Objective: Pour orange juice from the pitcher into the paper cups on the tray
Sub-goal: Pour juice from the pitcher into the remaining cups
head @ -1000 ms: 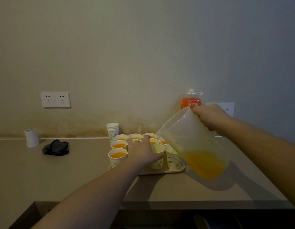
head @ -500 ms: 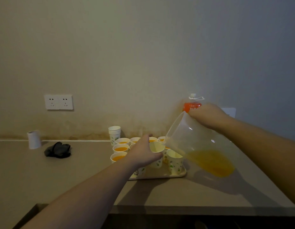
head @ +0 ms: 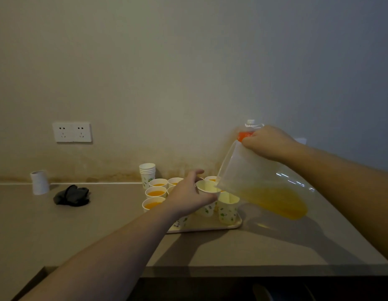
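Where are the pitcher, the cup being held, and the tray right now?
pitcher point(head: 249, 170): head view, on its clear side wall.
held cup point(head: 207, 186): head view, on its inner wall below the rim.
tray point(head: 236, 224): head view, on its near right rim.

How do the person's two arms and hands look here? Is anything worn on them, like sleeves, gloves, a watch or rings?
Both forearms are bare up to the picture's edge; no sleeve shows. The left hand and the right hand wear no gloves. No watch, bracelet or ring is visible on either, though the light is dim and small details could be missed.
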A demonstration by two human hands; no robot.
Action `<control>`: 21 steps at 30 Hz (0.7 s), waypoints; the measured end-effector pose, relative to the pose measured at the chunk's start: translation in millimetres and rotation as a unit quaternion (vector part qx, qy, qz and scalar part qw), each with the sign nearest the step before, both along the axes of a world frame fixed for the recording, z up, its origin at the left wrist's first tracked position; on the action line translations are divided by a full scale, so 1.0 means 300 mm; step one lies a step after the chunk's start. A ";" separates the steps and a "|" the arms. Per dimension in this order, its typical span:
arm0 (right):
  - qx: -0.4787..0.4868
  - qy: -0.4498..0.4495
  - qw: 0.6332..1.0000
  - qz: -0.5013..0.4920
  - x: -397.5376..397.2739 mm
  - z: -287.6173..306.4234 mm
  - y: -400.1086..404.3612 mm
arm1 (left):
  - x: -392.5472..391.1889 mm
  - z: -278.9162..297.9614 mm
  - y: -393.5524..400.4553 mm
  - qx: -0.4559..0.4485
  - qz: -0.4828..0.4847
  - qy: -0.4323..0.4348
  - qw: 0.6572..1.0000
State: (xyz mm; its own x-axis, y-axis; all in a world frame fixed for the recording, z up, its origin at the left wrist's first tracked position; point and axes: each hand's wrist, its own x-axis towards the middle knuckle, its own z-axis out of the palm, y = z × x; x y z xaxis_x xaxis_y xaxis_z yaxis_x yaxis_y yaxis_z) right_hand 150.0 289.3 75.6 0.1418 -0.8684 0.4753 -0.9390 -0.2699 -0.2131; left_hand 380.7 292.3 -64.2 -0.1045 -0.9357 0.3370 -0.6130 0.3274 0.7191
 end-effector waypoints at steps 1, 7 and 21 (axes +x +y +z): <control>-0.001 0.015 1.000 0.008 0.003 0.001 0.000 | -0.004 -0.001 -0.001 0.003 -0.004 0.006 1.000; -0.001 0.028 1.000 0.012 0.005 0.013 -0.015 | -0.018 -0.020 -0.004 0.007 -0.023 0.032 0.999; 0.002 0.040 0.999 0.006 0.002 0.009 -0.005 | -0.015 -0.047 -0.002 0.007 -0.045 0.038 0.998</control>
State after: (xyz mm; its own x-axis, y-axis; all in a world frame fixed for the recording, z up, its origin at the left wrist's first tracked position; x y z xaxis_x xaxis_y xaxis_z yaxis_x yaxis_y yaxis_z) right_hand 150.5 287.8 78.5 0.1897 -0.8686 0.4578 -0.9495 -0.2809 -0.1395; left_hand 376.2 291.6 -78.2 -0.1631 -0.9282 0.3343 -0.5244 0.3686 0.7676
